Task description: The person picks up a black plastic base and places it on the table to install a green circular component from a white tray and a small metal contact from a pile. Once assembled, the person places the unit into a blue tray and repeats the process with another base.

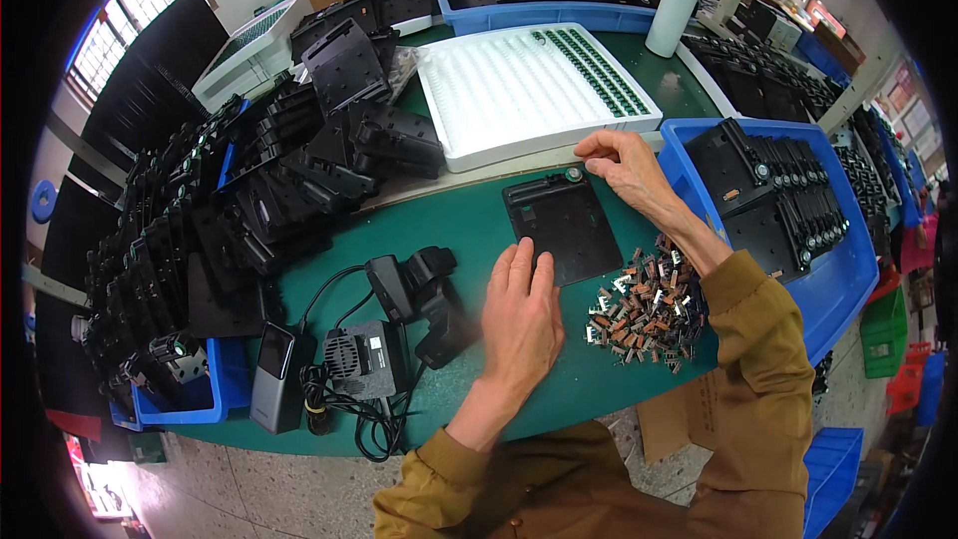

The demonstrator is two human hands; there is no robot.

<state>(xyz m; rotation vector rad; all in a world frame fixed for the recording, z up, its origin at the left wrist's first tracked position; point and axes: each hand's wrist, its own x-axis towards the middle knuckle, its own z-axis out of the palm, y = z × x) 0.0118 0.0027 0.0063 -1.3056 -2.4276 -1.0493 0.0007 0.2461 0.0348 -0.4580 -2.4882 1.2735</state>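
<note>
A flat black plastic panel (569, 235) lies on the green table in front of me. A raised bar runs along its far edge, with a small round greenish-silver part (574, 176) at the right end. My left hand (523, 314) rests with fingers stretched out at the panel's near left edge. Just beyond the round part, my right hand (634, 175) hovers with thumb and fingers curled together; whatever they may pinch is too small to make out. Near the panel's lower right corner is a heap of small brown and white components (649, 311).
A white tray (454, 145) with rows of small green parts stands beyond the panel. Black panels fill a blue bin (848, 269) at right, and more black housings (329, 165) pile up at left. A cabled power bank (276, 374), grey adapter (364, 359) and white bottle (676, 10) stand around.
</note>
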